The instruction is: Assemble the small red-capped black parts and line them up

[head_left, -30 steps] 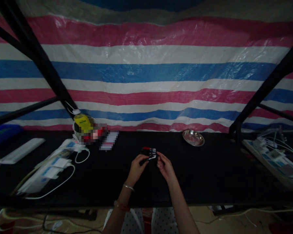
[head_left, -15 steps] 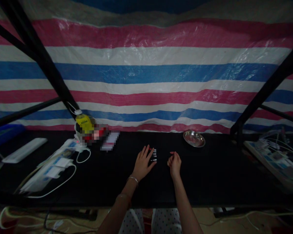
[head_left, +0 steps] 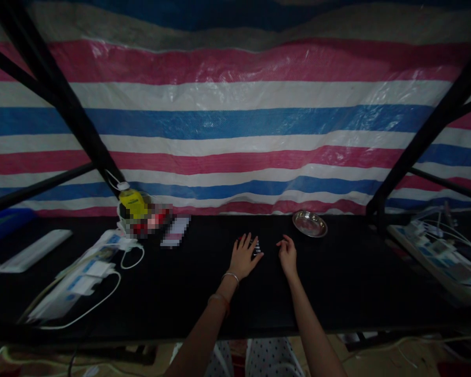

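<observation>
My left hand lies flat on the black tabletop with its fingers spread, covering most of a small row of batteries; only their right ends show past the fingertips. My right hand rests on the table a short way to the right of them, fingers loosely curled and nothing visible in it. A bangle sits on my left wrist.
A small steel dish stands at the back right of the hands. A yellow bottle and white power strips with cables lie at the left. More power strips lie at the right. Black frame bars slant up both sides.
A second ago both hands held the batteries together just above the table. My left hand has since laid flat over them, and my right hand has drawn off to the right.
</observation>
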`<state>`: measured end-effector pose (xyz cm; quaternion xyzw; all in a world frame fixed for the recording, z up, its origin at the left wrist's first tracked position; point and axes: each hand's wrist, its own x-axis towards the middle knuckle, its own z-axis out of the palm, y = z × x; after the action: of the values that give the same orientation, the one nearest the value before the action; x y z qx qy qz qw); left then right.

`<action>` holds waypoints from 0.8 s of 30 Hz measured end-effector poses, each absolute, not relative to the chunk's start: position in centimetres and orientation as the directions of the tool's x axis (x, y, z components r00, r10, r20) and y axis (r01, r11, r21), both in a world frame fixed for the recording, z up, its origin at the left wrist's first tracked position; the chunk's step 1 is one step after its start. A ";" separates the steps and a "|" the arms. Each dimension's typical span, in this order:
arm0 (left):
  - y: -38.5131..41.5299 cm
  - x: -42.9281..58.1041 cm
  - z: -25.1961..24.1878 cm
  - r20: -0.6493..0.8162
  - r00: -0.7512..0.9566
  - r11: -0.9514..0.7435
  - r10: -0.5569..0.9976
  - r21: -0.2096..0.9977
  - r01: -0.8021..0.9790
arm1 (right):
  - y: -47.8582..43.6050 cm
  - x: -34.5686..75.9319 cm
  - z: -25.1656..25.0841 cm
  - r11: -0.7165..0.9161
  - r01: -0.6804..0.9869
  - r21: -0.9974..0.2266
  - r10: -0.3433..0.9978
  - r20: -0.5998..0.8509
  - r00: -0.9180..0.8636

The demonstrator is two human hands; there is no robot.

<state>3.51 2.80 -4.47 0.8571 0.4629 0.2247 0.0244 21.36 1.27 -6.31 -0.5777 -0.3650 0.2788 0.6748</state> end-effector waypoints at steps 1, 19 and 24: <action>2.9 3.8 -4.5 0.358 0.468 -0.566 0.808 0.249 0.786 | 1.4 21.5 -6.4 0.177 0.106 -0.979 0.790 0.205 0.578; 3.4 4.5 -4.7 0.354 0.372 -0.496 0.858 0.380 0.781 | -0.1 20.2 -4.6 -0.315 0.764 -0.563 0.849 0.192 0.492; 3.6 4.2 -5.0 0.380 0.246 -0.425 0.892 0.515 0.744 | -0.3 20.4 -4.7 -0.327 0.762 -0.559 0.828 0.219 0.516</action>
<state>4.25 3.61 -5.00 0.7810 0.5236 0.3202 0.1152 20.37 -0.25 -4.66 -0.8128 -0.4891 0.0531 0.3121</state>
